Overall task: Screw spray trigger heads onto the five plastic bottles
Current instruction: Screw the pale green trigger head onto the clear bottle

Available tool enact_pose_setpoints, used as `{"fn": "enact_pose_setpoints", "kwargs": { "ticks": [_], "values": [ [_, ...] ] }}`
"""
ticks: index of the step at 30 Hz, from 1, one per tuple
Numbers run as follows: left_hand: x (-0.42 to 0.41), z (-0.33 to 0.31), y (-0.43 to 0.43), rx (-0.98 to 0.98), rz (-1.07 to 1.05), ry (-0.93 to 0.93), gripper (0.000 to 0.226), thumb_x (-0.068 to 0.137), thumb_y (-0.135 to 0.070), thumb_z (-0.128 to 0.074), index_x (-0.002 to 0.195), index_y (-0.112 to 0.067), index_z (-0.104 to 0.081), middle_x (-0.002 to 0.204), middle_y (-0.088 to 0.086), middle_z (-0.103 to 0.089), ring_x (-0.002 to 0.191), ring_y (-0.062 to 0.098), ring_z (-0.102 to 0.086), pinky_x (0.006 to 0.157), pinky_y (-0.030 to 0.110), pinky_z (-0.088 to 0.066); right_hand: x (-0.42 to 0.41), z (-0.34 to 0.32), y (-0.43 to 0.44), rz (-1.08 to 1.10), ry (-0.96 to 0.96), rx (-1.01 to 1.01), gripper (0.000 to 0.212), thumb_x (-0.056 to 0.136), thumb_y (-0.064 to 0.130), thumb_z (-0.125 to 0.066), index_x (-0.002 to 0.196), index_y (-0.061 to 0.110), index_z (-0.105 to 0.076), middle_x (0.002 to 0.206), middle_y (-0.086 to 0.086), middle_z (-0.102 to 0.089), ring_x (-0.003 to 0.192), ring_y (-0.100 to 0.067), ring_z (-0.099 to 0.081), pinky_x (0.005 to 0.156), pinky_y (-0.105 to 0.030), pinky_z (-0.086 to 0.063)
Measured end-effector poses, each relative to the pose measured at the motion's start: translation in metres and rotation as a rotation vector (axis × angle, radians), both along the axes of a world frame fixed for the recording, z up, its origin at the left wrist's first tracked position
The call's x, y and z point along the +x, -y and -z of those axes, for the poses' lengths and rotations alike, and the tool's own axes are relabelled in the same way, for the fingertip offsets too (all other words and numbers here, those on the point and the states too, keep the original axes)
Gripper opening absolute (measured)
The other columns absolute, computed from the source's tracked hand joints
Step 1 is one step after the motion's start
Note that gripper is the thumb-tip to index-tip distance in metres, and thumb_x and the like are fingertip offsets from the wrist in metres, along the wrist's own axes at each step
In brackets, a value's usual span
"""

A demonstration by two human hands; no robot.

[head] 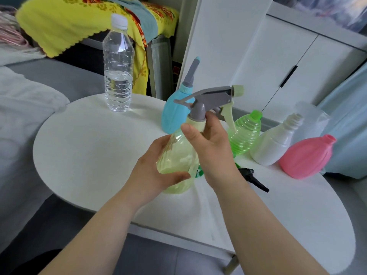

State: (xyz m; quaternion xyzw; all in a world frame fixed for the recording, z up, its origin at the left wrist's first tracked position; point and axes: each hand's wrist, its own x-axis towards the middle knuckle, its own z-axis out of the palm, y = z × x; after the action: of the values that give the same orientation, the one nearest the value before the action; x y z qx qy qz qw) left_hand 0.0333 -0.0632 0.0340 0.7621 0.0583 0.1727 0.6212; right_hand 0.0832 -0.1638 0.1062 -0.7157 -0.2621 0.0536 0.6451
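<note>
Step in hand, by my reading: running a head down onto the second of the five bottles. The left hand (156, 171) is wrapping the belly of the yellow bottle (176, 155), thumb across its front, holding it tilted just above the white table (89, 145). The right hand (214, 149) is pinching the cream collar (195, 121) at the yellow bottle's neck. The grey trigger head (210, 96) is sitting above that collar, nozzle pointing right. Just behind the yellow bottle the blue bottle (172, 114) is standing with a grey head already on (counting it as done). To the right of the yellow bottle the green bottle (245, 132), white bottle (274, 143) and pink bottle (305, 155) are leaning in a row, headless. A black trigger head (254, 178) is lying right of the yellow bottle's base. I cannot tell how far the thread is run down. The next move is calling for the left hand to brace the body while the right turns the collar until it binds.
</note>
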Motion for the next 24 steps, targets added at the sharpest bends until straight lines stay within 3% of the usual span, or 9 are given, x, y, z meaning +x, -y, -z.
{"fn": "enact_pose_setpoints", "kwargs": {
  "ticks": [3, 7, 12, 16, 18, 19, 21, 22, 24],
  "values": [
    [0.0, -0.001, 0.0, -0.037, 0.014, -0.013, 0.064, 0.046, -0.035, -0.077, 0.093, -0.059, -0.04, 0.105, -0.033, -0.05, 0.105, -0.008, -0.047, 0.079, 0.012, -0.037, 0.0, 0.004, 0.005, -0.075, -0.005, 0.016, 0.025, 0.077, 0.024, -0.055, 0.101, 0.03, -0.054, 0.105, 0.001, -0.061, 0.107, -0.021, -0.056, 0.099, -0.048, -0.043],
    [0.0, -0.001, -0.001, -0.059, 0.038, -0.02, 0.064, 0.045, -0.035, -0.075, 0.093, -0.058, -0.04, 0.105, -0.033, -0.051, 0.105, -0.013, -0.046, 0.079, 0.01, -0.039, 0.004, 0.007, 0.011, -0.105, -0.071, 0.125, 0.024, 0.083, 0.02, -0.053, 0.107, 0.026, -0.057, 0.101, 0.014, -0.065, 0.099, -0.002, -0.059, 0.094, -0.028, -0.047],
    [0.003, -0.002, 0.001, -0.03, 0.024, -0.01, 0.066, 0.053, -0.027, -0.082, 0.094, -0.057, -0.039, 0.105, -0.032, -0.049, 0.106, -0.001, -0.049, 0.08, 0.01, -0.037, 0.002, 0.01, 0.005, 0.116, 0.069, 0.101, 0.028, 0.079, 0.011, -0.064, 0.082, 0.038, -0.055, 0.092, 0.004, -0.067, 0.088, -0.003, -0.063, 0.084, -0.02, -0.051],
    [0.004, -0.004, 0.0, -0.043, 0.028, -0.021, 0.064, 0.045, -0.034, -0.073, 0.095, -0.055, -0.04, 0.107, -0.028, -0.051, 0.109, 0.004, -0.05, 0.085, 0.02, -0.038, 0.0, 0.01, 0.0, 0.172, 0.118, 0.119, 0.033, 0.075, 0.007, -0.067, 0.084, 0.032, -0.047, 0.095, -0.021, -0.061, 0.091, -0.033, -0.061, 0.081, -0.045, -0.052],
    [0.004, -0.004, 0.0, -0.044, 0.029, -0.018, 0.063, 0.045, -0.034, -0.073, 0.094, -0.055, -0.04, 0.106, -0.029, -0.05, 0.107, 0.0, -0.05, 0.084, 0.017, -0.039, 0.002, 0.007, 0.001, 0.099, 0.092, 0.109, 0.032, 0.074, 0.01, -0.067, 0.088, 0.029, -0.046, 0.098, -0.021, -0.059, 0.093, -0.03, -0.061, 0.081, -0.042, -0.053],
    [0.004, -0.004, 0.001, -0.045, 0.028, -0.015, 0.063, 0.045, -0.034, -0.073, 0.094, -0.056, -0.04, 0.106, -0.031, -0.05, 0.106, -0.004, -0.049, 0.082, 0.013, -0.038, 0.005, 0.005, 0.003, 0.056, 0.089, 0.073, 0.031, 0.075, 0.011, -0.066, 0.093, 0.028, -0.045, 0.096, -0.016, -0.059, 0.091, -0.021, -0.062, 0.08, -0.033, -0.053],
    [0.004, -0.004, 0.001, -0.05, 0.031, -0.007, 0.063, 0.045, -0.034, -0.073, 0.093, -0.057, -0.039, 0.105, -0.032, -0.049, 0.104, -0.009, -0.047, 0.08, 0.009, -0.037, 0.01, 0.001, 0.009, -0.015, 0.078, -0.08, 0.029, 0.08, 0.022, -0.064, 0.099, 0.033, -0.045, 0.1, 0.003, -0.062, 0.088, 0.007, -0.06, 0.078, -0.009, -0.046],
    [0.004, -0.003, 0.001, -0.054, 0.035, -0.005, 0.062, 0.045, -0.035, -0.073, 0.093, -0.056, -0.039, 0.105, -0.032, -0.049, 0.104, -0.01, -0.046, 0.08, 0.009, -0.036, 0.013, -0.001, 0.012, -0.05, 0.054, -0.167, 0.028, 0.079, 0.034, -0.062, 0.101, 0.039, -0.046, 0.107, 0.009, -0.062, 0.095, 0.012, -0.057, 0.084, -0.008, -0.044],
    [0.004, -0.002, 0.0, -0.065, 0.044, -0.004, 0.063, 0.045, -0.034, -0.073, 0.094, -0.055, -0.04, 0.106, -0.031, -0.05, 0.105, -0.008, -0.047, 0.081, 0.01, -0.037, 0.019, -0.002, 0.018, -0.084, -0.009, -0.295, 0.049, 0.067, 0.057, -0.057, 0.114, 0.049, -0.045, 0.124, 0.011, -0.058, 0.117, -0.003, -0.051, 0.104, -0.029, -0.039]
  ]
}}
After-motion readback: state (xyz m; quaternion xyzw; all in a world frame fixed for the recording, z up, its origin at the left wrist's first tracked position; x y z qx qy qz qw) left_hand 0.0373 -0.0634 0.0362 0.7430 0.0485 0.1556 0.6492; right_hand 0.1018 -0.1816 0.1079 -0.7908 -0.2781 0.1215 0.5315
